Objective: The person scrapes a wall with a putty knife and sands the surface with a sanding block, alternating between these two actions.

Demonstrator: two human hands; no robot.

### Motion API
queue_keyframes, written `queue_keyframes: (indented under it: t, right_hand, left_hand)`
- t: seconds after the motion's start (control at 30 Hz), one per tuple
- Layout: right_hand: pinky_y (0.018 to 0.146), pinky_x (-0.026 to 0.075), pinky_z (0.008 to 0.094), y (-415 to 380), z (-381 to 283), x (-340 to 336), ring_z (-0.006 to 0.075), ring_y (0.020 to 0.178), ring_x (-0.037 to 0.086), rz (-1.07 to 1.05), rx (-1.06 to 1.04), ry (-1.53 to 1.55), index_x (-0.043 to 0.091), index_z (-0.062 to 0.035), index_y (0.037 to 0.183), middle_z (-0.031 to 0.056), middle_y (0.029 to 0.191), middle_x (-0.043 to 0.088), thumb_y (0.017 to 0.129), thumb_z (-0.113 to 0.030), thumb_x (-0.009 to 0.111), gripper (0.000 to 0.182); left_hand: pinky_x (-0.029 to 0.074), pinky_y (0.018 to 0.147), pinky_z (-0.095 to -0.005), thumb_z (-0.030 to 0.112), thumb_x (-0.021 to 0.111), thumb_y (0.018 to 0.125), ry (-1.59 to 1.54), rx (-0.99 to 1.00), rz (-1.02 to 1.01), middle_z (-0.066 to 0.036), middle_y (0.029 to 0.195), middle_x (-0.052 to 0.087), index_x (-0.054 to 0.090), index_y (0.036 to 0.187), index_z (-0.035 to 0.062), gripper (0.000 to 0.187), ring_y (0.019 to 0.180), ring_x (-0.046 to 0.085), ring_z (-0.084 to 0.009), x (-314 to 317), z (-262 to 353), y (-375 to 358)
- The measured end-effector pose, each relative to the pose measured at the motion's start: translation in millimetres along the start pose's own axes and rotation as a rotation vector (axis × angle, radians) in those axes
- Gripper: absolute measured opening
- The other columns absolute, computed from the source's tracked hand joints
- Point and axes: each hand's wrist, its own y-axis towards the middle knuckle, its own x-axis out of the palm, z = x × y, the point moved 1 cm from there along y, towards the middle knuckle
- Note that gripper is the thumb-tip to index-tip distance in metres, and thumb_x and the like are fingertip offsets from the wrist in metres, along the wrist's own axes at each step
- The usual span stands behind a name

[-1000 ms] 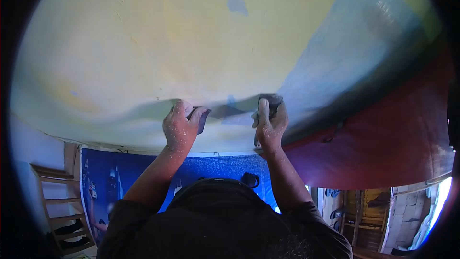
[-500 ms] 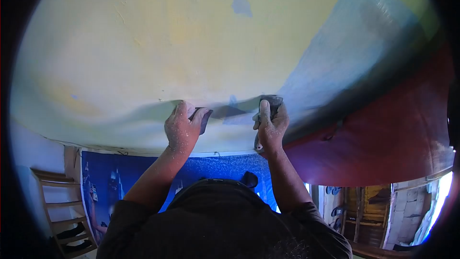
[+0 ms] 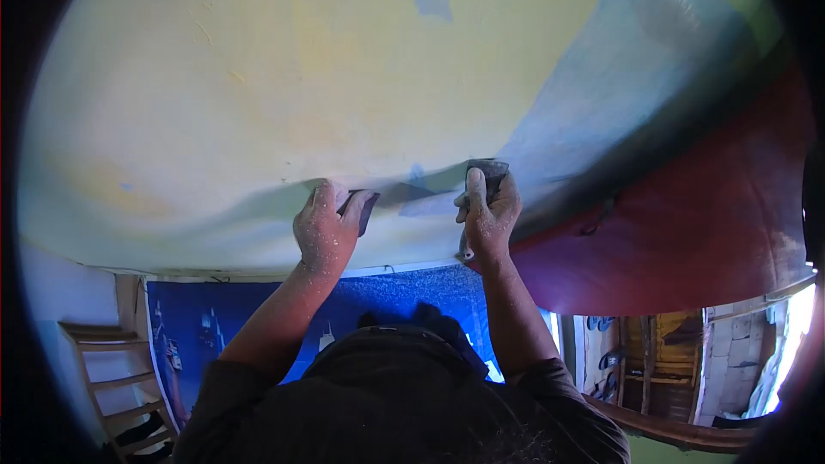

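My left hand (image 3: 325, 225), dusted with pale specks, pinches a dark flat scraper piece (image 3: 368, 213) between thumb and fingers; part of it is hidden by the fingers. To its right, my right hand (image 3: 491, 216) is closed round a putty knife (image 3: 490, 168). The knife's dark blade points up, and the end of its handle shows below the palm. Both hands are in front of a large pale yellow-green surface (image 3: 344, 77), close to its lower part. Small bluish patches and a wide grey-blue band mark this surface.
A dark red sheet (image 3: 670, 223) hangs at right. Below the pale surface is a blue printed banner (image 3: 198, 318). A wooden ladder-like rack (image 3: 120, 382) stands at lower left. Shoes (image 3: 610, 359) and a block wall (image 3: 743, 361) show at lower right.
My right hand and the putty knife have shifted slightly up against the surface. The left hand keeps nearly the same place. The camera view has tilted a little.
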Motion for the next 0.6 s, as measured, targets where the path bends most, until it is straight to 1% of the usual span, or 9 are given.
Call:
queue_keyframes:
  t: [0.07,0.2,0.3,0.4,0.5,0.57,0.6]
  right_hand:
    - [0.049,0.047,0.0248,-0.9,4.5,-4.8,0.008,0.059,0.061,-0.034,-0.017,-0.013,0.065,-0.0019,0.115,0.004,0.077,0.067,0.111,-0.026,0.071,0.025]
    - [0.049,0.046,0.0248,5.1,2.5,-2.3,0.0077,0.059,0.061,-0.068,-0.084,0.015,0.065,-0.0022,0.115,0.0037,0.076,0.066,0.112,-0.025,0.07,0.023]
    - [0.052,0.048,0.0248,4.5,-2.2,-4.2,0.0073,0.063,0.063,-0.106,-0.072,0.047,0.066,-0.0015,0.114,0.0027,0.081,0.067,0.112,-0.027,0.07,0.026]
    - [0.052,0.047,0.0257,5.8,6.9,-8.3,0.0075,0.063,0.063,-0.111,-0.058,0.005,0.066,-0.0012,0.115,0.0031,0.083,0.067,0.112,-0.026,0.07,0.025]
    - [0.054,0.048,0.026,8.4,-3.0,-6.8,0.0081,0.063,0.063,-0.129,-0.033,0.072,0.066,-0.0006,0.116,0.0035,0.084,0.068,0.112,-0.026,0.07,0.026]
    - [0.055,0.049,0.0261,7.6,11.0,-11.9,0.0082,0.064,0.063,-0.141,-0.047,0.061,0.066,-0.0004,0.117,0.0036,0.084,0.068,0.113,-0.027,0.069,0.027]
    - [0.055,0.049,0.0261,8.9,12.2,-11.3,0.0083,0.064,0.063,-0.15,-0.056,0.056,0.065,-0.0003,0.117,0.0036,0.084,0.069,0.113,-0.028,0.069,0.028]
  left_hand:
    - [0.061,0.067,-0.0428,0.031,0.095,0.086,0.028,0.011,0.035,-0.012,0.084,0.075,0.065,0.093,0.0065,0.039,0.076,0.077,-0.0335,4.8,-1.9,-3.1]
    - [0.061,0.067,-0.0429,0.031,0.096,0.085,0.056,-0.024,0.019,-0.012,0.084,0.075,0.065,0.092,0.0065,0.04,0.075,0.076,-0.0342,0.0,5.2,2.2]
    - [0.06,0.067,-0.0436,0.031,0.096,0.084,0.074,-0.033,0.022,-0.012,0.084,0.075,0.066,0.092,0.0067,0.04,0.075,0.076,-0.035,3.1,4.8,-2.5]
    - [0.06,0.068,-0.0444,0.032,0.096,0.084,0.056,-0.06,0.036,-0.012,0.084,0.075,0.066,0.092,0.0072,0.04,0.074,0.075,-0.0355,4.9,4.1,0.8]
    - [0.06,0.068,-0.0451,0.034,0.096,0.084,0.105,-0.071,0.034,-0.012,0.084,0.075,0.067,0.093,0.0077,0.04,0.075,0.075,-0.0355,4.5,6.5,-6.0]
    - [0.06,0.069,-0.0454,0.036,0.094,0.085,0.136,-0.061,0.04,-0.012,0.085,0.075,0.066,0.093,0.0082,0.04,0.076,0.076,-0.0353,4.2,8.8,-4.3]
    - [0.061,0.069,-0.0457,0.035,0.094,0.086,0.123,-0.041,0.005,-0.012,0.088,0.076,0.068,0.096,0.0083,0.039,0.076,0.076,-0.035,4.3,11.5,-6.4]
